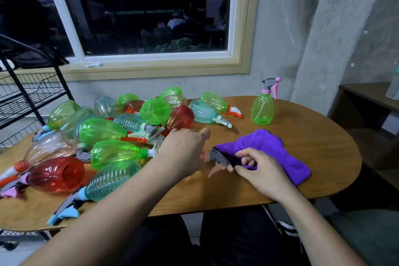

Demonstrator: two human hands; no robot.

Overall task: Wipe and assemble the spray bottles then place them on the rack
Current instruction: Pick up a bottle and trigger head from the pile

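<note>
Trigger head (217, 157) mid-wipe — right hand (261, 170) pinching purple cloth (280, 153) round it, left hand (183, 147) grip hidden, cannot tell — next, probably screwing onto a bottle from the left pile (112, 136).

The cloth (272, 153) is purple. The heaped bottles (121, 127) are translucent green, red, teal and pale pink; the upright bottle (262, 110) is green with a pink-grey sprayer. The table (313, 136) is wood-brown, the rack (28, 90) black.

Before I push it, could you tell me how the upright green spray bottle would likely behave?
The upright green spray bottle looks empty, so probably light. Its pink trigger head sits high on a narrow neck, so a high push may tip it.
</note>
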